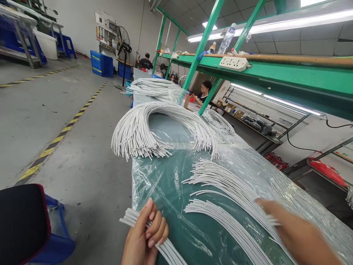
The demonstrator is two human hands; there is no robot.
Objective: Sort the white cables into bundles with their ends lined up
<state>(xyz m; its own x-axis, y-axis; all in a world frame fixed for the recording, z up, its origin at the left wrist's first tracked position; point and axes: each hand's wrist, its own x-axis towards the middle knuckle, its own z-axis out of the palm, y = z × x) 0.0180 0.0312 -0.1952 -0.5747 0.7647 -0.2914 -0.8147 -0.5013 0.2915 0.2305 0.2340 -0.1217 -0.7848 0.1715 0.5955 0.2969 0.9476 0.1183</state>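
Note:
My left hand [150, 228] is wrapped round a small bundle of white cables [172, 252], whose cut ends stick out past the thumb to the left. On the right, my right hand [292, 228] is smeared by motion over a spread of white cables [226, 180]. Short white ends show by its fingers, but whether it grips them I cannot tell. Between the hands lies another row of white cables [217, 217], with one loose cable [208, 192] above it. Farther up the table a thick, curved bundle of white cables [138, 132] forms an arch.
Clear plastic film covers the green table [176, 173]. More coiled cables [154, 88] lie at its far end. A green shelf frame [275, 70] with a power strip [234, 63] rises on the right. A stool [24, 221] stands at left. Two people sit beyond.

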